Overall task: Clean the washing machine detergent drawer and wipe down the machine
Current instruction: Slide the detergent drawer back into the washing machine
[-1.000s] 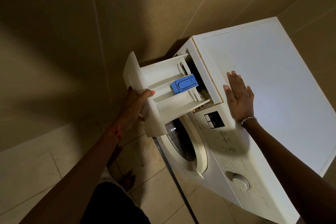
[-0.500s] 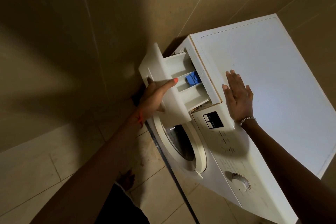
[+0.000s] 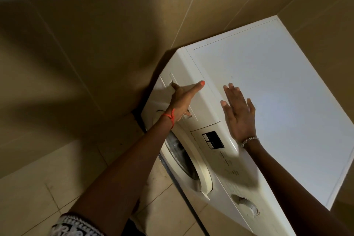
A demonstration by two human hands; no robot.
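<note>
Against the tiled corner stands the white washing machine [image 3: 268, 86], its top bare and unsoiled. At its upper front left, the detergent drawer [image 3: 191, 97] sits flush and closed; wiping seemingly remains. Left hand [image 3: 182, 101] presses it, fingers spread; right hand [image 3: 239, 115] lies flat, fingers wide.

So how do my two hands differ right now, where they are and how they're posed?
The left hand presses against the closed detergent drawer on the washing machine's front, thumb stretched out; the right hand lies flat, palm down, on the machine's top panel. The left wrist wears a red thread, the right a beaded bracelet. Both touch the machine and hold nothing.
</note>
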